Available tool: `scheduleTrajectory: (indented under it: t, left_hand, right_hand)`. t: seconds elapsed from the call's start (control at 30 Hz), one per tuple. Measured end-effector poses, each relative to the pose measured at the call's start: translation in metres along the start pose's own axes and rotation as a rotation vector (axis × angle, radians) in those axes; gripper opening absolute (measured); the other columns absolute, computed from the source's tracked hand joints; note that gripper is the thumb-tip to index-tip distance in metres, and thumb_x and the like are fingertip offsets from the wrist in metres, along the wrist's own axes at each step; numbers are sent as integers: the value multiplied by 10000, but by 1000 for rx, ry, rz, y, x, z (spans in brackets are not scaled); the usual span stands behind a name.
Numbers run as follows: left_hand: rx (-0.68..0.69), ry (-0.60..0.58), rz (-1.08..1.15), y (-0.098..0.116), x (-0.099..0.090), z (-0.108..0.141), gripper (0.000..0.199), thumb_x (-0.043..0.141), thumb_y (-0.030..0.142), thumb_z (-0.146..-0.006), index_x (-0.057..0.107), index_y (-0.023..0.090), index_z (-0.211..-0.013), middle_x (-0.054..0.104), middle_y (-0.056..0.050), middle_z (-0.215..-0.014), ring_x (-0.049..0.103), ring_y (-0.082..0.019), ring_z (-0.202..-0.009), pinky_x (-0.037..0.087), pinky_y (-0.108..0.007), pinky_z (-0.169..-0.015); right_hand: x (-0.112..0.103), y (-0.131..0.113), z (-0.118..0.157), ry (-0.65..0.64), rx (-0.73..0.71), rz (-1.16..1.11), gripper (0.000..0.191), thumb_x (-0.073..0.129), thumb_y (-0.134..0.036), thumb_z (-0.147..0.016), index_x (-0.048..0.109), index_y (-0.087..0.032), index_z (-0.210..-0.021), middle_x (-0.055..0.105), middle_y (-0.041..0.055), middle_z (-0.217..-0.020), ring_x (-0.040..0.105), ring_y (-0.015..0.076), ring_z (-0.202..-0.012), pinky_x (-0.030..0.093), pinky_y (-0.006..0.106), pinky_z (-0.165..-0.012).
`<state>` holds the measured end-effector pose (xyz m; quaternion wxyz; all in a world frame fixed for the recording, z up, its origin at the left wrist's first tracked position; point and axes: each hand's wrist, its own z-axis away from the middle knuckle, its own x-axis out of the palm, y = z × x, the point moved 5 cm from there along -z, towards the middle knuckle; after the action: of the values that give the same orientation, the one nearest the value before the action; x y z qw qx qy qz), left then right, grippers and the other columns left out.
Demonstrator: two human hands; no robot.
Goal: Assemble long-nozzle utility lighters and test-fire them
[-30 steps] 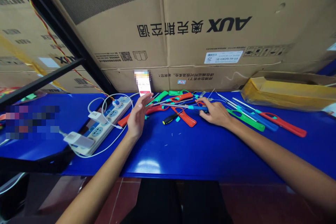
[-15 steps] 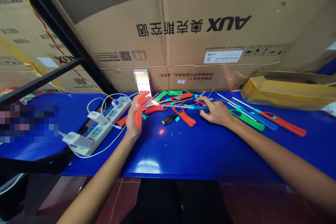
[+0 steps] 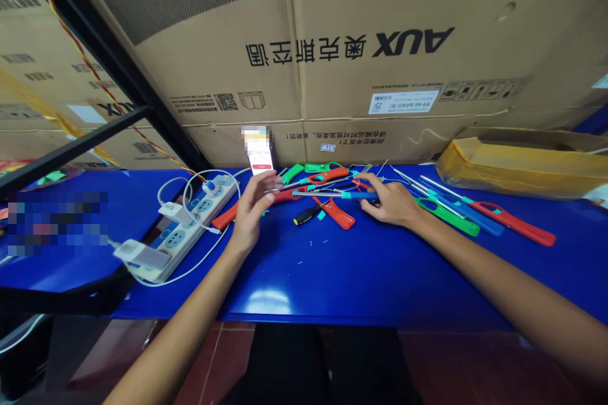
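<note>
My right hand (image 3: 387,201) is wrapped round the blue handle of a long-necked lighter (image 3: 354,195), whose metal neck points left. No flame shows at its tip. My left hand (image 3: 251,205) is raised with fingers apart and bent a little, holding nothing, to the left of the lighter's tip. Beneath and behind the hands lie several red and green lighter bodies and parts, among them a red lighter body (image 3: 338,214). A black and yellow screwdriver (image 3: 308,215) lies below the held lighter's neck.
Green, blue and red lighters (image 3: 515,223) lie to the right of my right hand. A white power strip (image 3: 202,215) with chargers and cables is at the left. A lit phone (image 3: 260,158) leans against the large carton (image 3: 304,76). A taped box (image 3: 522,164) stands back right.
The flame at the lighter's tip has gone out, and its glow on my left hand and the table is gone. My left hand's fingers have bent slightly toward the tip.
</note>
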<state>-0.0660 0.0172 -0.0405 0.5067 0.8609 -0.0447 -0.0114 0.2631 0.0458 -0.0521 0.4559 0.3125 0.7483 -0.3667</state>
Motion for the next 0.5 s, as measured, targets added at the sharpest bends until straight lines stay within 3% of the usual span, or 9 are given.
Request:
scheduleTrajectory:
  t: [0.13, 0.3, 0.5]
  left_hand:
    - [-63, -119, -142, 2, 14, 5, 411, 807, 330, -918, 715, 208, -1299, 763, -90, -1137, 733, -200, -949, 588, -317, -860]
    - [-139, -99, -102, 5, 25, 9, 246, 843, 309, -876, 759, 179, -1067, 782, -62, -923, 730, -167, -804, 591, -262, -709]
    - [-170, -38, 26, 5, 31, 10, 214, 871, 293, -842, 779, 166, -987, 772, -47, -783, 720, -157, -690, 590, -242, -601]
  right_hand:
    - [2, 0, 0, 26, -18, 1, 612, 537, -414, -919, 535, -201, -1492, 794, 53, -864, 729, 261, -642, 486, 368, -622]
    - [0, -2, 1, 38, -35, -18, 612, 535, -397, -912, 543, -188, -1487, 773, 36, -822, 703, 234, -603, 482, 348, -612]
    - [0, -6, 2, 25, -61, -25, 592, 525, -380, -917, 550, -184, -1474, 732, 11, -743, 667, 216, -568, 445, 331, -592]
